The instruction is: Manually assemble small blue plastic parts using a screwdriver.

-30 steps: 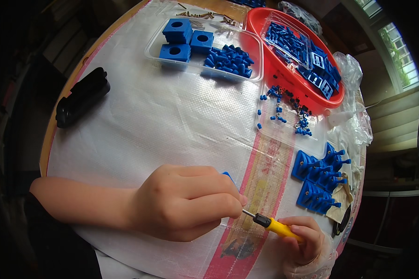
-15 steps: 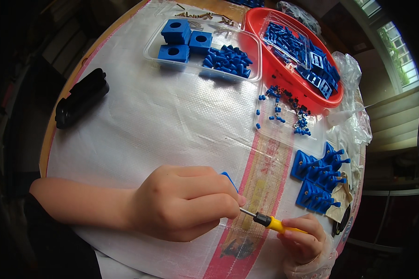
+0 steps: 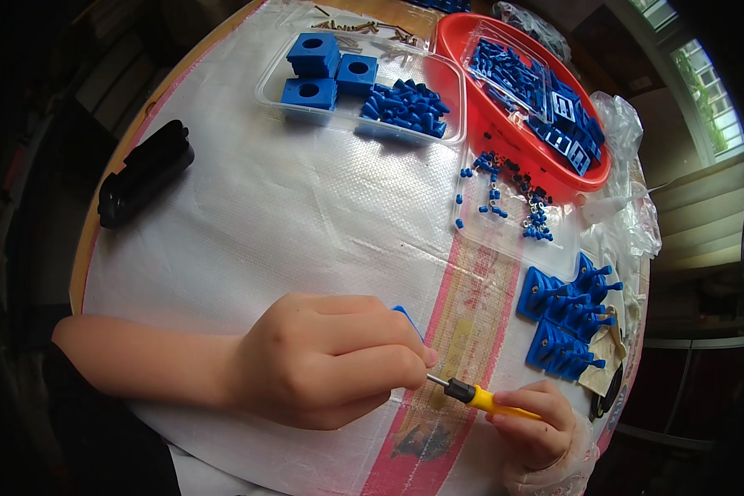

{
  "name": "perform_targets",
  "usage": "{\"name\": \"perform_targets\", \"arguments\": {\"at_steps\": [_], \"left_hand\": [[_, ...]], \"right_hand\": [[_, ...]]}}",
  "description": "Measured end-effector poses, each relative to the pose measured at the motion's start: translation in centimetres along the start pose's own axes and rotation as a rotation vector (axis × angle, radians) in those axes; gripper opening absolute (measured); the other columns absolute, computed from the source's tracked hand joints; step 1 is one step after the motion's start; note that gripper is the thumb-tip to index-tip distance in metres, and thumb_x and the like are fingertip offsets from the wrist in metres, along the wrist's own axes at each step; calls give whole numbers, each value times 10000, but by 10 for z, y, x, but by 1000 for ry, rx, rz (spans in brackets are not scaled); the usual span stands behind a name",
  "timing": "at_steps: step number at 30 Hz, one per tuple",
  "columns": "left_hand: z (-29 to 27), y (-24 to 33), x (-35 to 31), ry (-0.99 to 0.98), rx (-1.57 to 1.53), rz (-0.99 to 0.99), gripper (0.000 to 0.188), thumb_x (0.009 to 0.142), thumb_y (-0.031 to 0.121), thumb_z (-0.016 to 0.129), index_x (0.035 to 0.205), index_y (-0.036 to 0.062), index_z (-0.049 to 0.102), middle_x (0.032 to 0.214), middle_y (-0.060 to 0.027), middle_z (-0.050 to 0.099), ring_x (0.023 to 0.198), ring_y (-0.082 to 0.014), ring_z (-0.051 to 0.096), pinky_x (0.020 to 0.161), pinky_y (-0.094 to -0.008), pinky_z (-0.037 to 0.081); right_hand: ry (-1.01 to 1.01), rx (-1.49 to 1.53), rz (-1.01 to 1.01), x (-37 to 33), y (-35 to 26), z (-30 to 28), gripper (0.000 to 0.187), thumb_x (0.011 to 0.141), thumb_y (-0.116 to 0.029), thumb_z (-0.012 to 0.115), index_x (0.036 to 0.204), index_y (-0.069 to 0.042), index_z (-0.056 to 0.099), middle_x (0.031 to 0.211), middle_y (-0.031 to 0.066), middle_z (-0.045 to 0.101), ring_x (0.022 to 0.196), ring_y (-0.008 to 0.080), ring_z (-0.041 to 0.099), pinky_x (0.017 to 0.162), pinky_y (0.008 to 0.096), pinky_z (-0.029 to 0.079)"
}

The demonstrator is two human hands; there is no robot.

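My left hand (image 3: 330,364) is closed with its back toward me. From behind its fingers a small corner of a blue plastic part (image 3: 408,321) sticks out; the rest is hidden by the hand. In the fingers of my right hand (image 3: 541,426) is a screwdriver (image 3: 481,398) with a yellow handle and a black collar. Its metal shaft points left, and the tip disappears at the fingertips of my left hand. Right of the hands stand several blue assembled pieces (image 3: 566,306), flat square bases with upright knobbed stems.
A clear tub (image 3: 266,87) at the back holds stacked blue square blocks and small blue cones. Beside it a red basin (image 3: 599,169) contains blue parts. Small blue and black fittings lie on a clear lid (image 3: 512,240). A black case (image 3: 144,175) rests at left, brass screws (image 3: 347,27) behind.
My right hand and the screwdriver have shifted slightly left and up, and the handle's angle differs a little. My left hand stays in place.
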State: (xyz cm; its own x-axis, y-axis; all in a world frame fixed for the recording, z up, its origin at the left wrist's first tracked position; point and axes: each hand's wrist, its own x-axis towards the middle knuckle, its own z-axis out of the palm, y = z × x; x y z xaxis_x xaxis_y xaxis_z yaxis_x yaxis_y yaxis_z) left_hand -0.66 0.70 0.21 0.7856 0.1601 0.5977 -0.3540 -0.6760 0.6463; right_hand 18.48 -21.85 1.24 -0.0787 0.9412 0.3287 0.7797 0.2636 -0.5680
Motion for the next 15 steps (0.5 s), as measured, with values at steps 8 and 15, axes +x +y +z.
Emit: {"name": "perform_targets", "arguments": {"at_steps": [8, 15], "left_hand": [[0, 1, 0, 2, 2, -5, 170, 643, -7, 677, 772, 89, 621, 842, -61, 676, 631, -163, 623, 518, -244, 483], [1, -1, 0, 0, -7, -1, 179, 635, -11, 676, 775, 88, 621, 845, -61, 676, 632, -164, 623, 518, -243, 484]], "right_hand": [[13, 2, -12, 1, 0, 1, 318, 637, 10, 676, 952, -20, 652, 1009, 155, 624, 684, 218, 579, 578, 265, 487], [46, 17, 63, 4, -8, 1, 327, 670, 38, 672, 986, -30, 627, 1036, 191, 577, 734, 223, 605, 620, 264, 501]]}}
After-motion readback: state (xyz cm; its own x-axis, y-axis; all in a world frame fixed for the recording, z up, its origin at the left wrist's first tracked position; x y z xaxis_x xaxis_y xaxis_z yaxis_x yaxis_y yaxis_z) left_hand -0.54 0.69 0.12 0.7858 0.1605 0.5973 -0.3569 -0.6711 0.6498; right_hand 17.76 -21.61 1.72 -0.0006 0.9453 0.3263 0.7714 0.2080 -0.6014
